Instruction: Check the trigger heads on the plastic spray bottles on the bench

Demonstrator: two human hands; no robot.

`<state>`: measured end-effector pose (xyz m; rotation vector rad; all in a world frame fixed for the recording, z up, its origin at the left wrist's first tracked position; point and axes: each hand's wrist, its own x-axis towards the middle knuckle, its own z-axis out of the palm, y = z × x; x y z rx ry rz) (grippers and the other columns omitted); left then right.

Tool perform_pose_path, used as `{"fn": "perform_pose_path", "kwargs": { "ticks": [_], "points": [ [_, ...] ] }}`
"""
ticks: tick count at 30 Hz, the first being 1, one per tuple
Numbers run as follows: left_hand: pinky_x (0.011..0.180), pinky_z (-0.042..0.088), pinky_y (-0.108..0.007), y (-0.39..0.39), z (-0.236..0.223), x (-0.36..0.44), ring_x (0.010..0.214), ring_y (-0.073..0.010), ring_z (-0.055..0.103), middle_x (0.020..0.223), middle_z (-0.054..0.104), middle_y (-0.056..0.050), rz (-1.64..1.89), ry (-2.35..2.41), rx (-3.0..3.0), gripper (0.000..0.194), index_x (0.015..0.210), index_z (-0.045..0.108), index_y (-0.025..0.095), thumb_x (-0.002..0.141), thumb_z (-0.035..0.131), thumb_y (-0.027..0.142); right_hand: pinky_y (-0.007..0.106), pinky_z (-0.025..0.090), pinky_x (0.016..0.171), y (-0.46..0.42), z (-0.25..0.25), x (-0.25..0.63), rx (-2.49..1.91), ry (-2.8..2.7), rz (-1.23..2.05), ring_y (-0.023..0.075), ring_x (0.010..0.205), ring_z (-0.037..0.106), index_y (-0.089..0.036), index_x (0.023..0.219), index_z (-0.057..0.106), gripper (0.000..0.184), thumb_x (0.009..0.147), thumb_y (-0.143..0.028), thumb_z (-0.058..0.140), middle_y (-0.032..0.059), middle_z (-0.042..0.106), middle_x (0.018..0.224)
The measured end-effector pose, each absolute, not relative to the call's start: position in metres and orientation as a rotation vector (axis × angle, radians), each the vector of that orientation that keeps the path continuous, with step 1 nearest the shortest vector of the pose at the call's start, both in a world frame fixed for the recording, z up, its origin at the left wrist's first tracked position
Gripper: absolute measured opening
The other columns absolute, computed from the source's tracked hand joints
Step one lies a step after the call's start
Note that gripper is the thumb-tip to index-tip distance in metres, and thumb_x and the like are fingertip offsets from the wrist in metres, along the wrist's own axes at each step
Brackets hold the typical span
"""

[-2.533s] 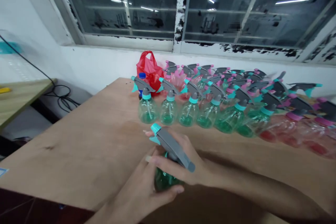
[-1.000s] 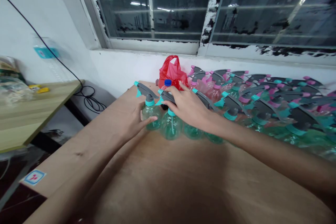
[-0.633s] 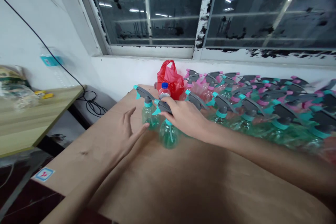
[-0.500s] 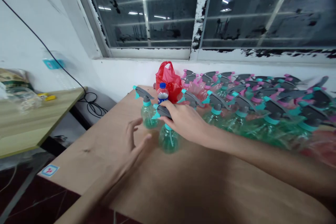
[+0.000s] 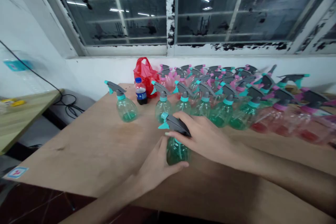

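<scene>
Before me is a green spray bottle (image 5: 175,151) with a grey and turquoise trigger head. My right hand (image 5: 207,136) is closed around that head from the right. Lower down, my left hand (image 5: 160,166) wraps the clear green body, with its thumb across the front and the fingers behind, partly hidden. A second green spray bottle (image 5: 126,109) stands upright by itself to the left. Just behind, a row of similar green spray bottles (image 5: 222,113) runs to the right, each with some green in the bottom.
Red-tinted spray bottles (image 5: 280,120) with pink collars crowd the right and back of the wooden table (image 5: 105,147). A cola-like bottle (image 5: 141,94) and a red plastic bag (image 5: 145,73) stand by the wall. Left is another table (image 5: 31,112) with a black cable (image 5: 69,106) beside it.
My left hand, apart from the bottle before, now grips its body. The bottle has come nearer to me and away from the lone one, while the view has turned right.
</scene>
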<state>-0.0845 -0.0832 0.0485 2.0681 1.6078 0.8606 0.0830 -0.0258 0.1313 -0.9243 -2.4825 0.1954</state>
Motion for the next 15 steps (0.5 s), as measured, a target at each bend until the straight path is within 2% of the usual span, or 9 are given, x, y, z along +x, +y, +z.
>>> {"fn": "perform_pose_path", "kwargs": {
  "ticks": [3, 7, 9, 12, 15],
  "points": [
    [0.088, 0.047, -0.054, -0.077, 0.048, -0.063, 0.11, -0.0358, 0.055, 0.119, 0.055, -0.012, 0.845, 1.499, 2.087, 0.069, 0.128, 0.041, 0.022, 0.072, 0.073, 0.047, 0.029, 0.04, 0.052, -0.026, 0.127, 0.12, -0.93, -2.468, 0.48, 0.0206, 0.066, 0.061, -0.02, 0.108, 0.056, 0.046, 0.079, -0.057, 0.057, 0.0047, 0.066, 0.079],
    [0.096, 0.042, -0.052, -0.064, 0.044, -0.036, 0.12, -0.0335, 0.048, 0.132, 0.049, -0.011, 0.87, 1.307, 2.088, 0.075, 0.134, 0.036, 0.025, 0.072, 0.075, 0.042, 0.035, 0.048, 0.071, -0.018, 0.116, 0.165, -0.934, -2.438, 0.687, 0.0261, 0.095, 0.06, -0.024, 0.121, 0.052, 0.064, 0.069, -0.058, 0.068, 0.0069, 0.064, 0.107],
    [0.096, 0.041, -0.052, -0.057, 0.039, -0.021, 0.122, -0.0332, 0.046, 0.134, 0.047, -0.011, 0.872, 1.237, 2.074, 0.077, 0.135, 0.034, 0.025, 0.072, 0.075, 0.041, 0.037, 0.049, 0.077, -0.012, 0.108, 0.182, -0.908, -2.403, 0.745, 0.0265, 0.099, 0.059, -0.024, 0.124, 0.05, 0.068, 0.067, -0.055, 0.071, 0.0074, 0.063, 0.111],
    [0.097, 0.041, -0.053, -0.05, 0.032, 0.003, 0.121, -0.0334, 0.047, 0.132, 0.048, -0.011, 0.867, 1.176, 2.089, 0.081, 0.136, 0.033, 0.026, 0.07, 0.078, 0.04, 0.038, 0.048, 0.082, -0.005, 0.097, 0.195, -0.828, -2.314, 0.793, 0.0258, 0.099, 0.06, -0.022, 0.12, 0.054, 0.064, 0.067, -0.049, 0.074, 0.0089, 0.062, 0.113],
    [0.097, 0.041, -0.051, -0.045, 0.029, 0.025, 0.118, -0.0327, 0.049, 0.126, 0.052, -0.01, 0.867, 1.12, 2.15, 0.076, 0.132, 0.04, 0.025, 0.068, 0.079, 0.039, 0.038, 0.048, 0.085, -0.004, 0.091, 0.2, -0.735, -2.159, 0.872, 0.0224, 0.093, 0.062, -0.022, 0.117, 0.056, 0.05, 0.072, -0.04, 0.071, 0.0082, 0.063, 0.109]
  ]
}}
